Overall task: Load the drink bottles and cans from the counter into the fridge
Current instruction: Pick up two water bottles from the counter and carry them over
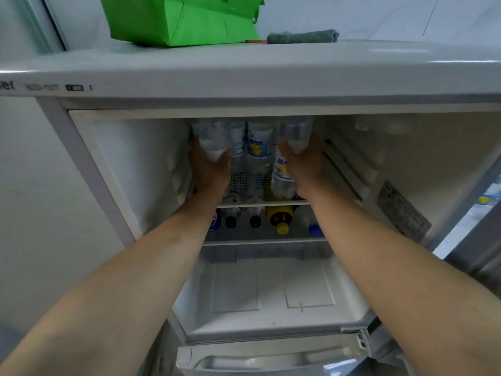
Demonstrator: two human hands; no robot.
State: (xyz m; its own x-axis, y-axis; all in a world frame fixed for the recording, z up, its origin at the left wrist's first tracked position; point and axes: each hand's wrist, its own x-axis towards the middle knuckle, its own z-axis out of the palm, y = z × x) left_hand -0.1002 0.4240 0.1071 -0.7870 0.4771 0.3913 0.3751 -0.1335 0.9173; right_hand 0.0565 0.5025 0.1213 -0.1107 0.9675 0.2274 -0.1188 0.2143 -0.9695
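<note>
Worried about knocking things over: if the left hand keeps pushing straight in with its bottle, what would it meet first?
Probably the fridge's back wall; the left hand and its clear bottle sit left of the standing labelled bottles. Depth is unclear.

Odds and ends sitting on top of the appliance

I'm seeing a green bag (180, 19) lying at the left, a folded grey cloth (303, 36) lying just to its right, and a small orange object (255, 41) showing between them, against a white wall (406, 14).

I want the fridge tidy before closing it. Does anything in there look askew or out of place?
Nothing spilled or damaged. One lemon-label bottle on the upper shelf leans instead of standing straight, beside the right hand.
</note>
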